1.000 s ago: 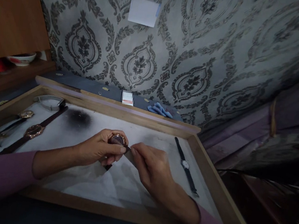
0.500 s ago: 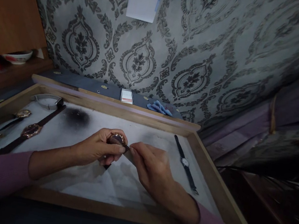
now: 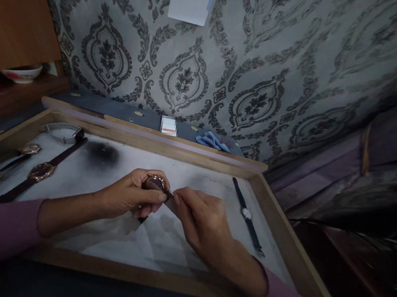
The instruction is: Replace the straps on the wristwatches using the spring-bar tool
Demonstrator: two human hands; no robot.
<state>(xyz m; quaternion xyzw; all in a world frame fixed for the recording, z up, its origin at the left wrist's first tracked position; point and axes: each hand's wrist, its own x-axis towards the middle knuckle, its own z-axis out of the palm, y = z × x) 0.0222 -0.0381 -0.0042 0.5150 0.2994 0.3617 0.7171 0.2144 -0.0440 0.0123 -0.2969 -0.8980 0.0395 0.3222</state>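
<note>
A wristwatch (image 3: pixel 155 182) with a gold-coloured case and dark face is gripped in my left hand (image 3: pixel 134 194), thumb across its lower edge. Part of its dark strap shows below my fingers. My right hand (image 3: pixel 204 219) is closed in a pinch on a thin metal tool (image 3: pixel 170 194). The tool's tip meets the right side of the watch case, near my left thumb; its exact kind is too small to make out. Both hands are above the white bottom of a shallow wooden tray (image 3: pixel 148 275).
Along the tray's left side lie a brown-strapped watch (image 3: pixel 41 172), a small gold watch (image 3: pixel 31 148) and a pale watch (image 3: pixel 61 132). A black-strapped watch (image 3: pixel 246 214) lies at right. Behind the tray are a blue cloth (image 3: pixel 212 141) and a small box (image 3: pixel 169 126).
The view has tilted very slightly. Both hands keep nearly the same pose, with the tool still against the side of the watch.
</note>
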